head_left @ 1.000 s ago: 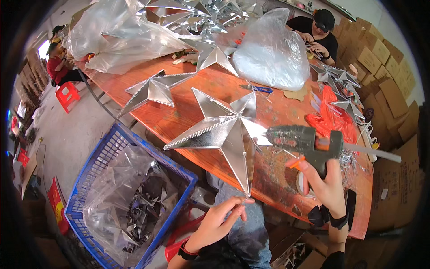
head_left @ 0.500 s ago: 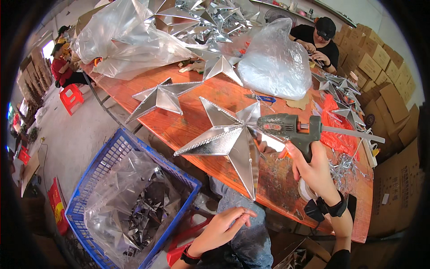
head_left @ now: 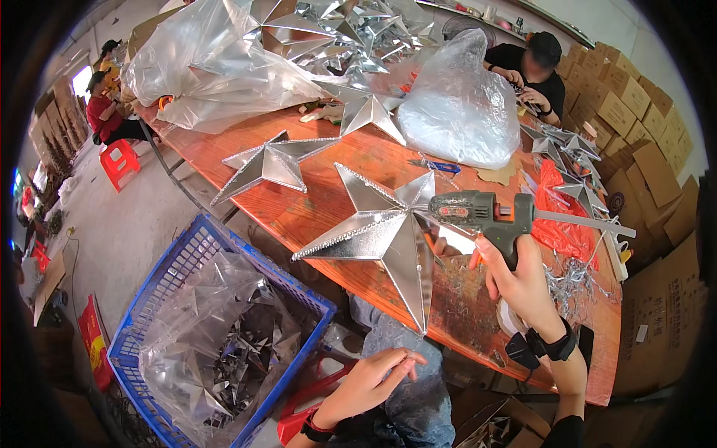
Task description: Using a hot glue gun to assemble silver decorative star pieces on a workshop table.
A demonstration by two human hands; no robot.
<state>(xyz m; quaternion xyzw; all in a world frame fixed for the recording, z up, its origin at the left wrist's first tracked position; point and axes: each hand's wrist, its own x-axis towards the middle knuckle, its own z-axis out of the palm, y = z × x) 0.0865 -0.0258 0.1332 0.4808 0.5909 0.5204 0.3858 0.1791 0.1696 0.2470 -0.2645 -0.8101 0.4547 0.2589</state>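
My right hand (head_left: 520, 280) grips the handle of a dark green glue gun (head_left: 478, 211), a glue stick poking out of its back end. Its nozzle meets the middle of a large silver five-pointed star (head_left: 399, 257) at the table's edge. Beaded trim lines two of the star's ridges. Below the star's lowest point, my left hand (head_left: 381, 379) is over my lap with fingers pinched together; whatever they hold is too small to make out. A second trimmed star (head_left: 270, 166) lies farther left on the table.
Plastic bags (head_left: 459, 104) and a heap of stars (head_left: 351, 33) cover the table's far side. A blue-handled tool (head_left: 441, 166) lies behind the large star. Left of my legs is a blue basket (head_left: 160, 280) of metal pieces. At the right are a red bag (head_left: 556, 209) and cartons (head_left: 661, 321).
Very little differs. The glue gun and my right hand have shifted slightly, with the nozzle still at the star's middle; my left hand keeps its pinch.
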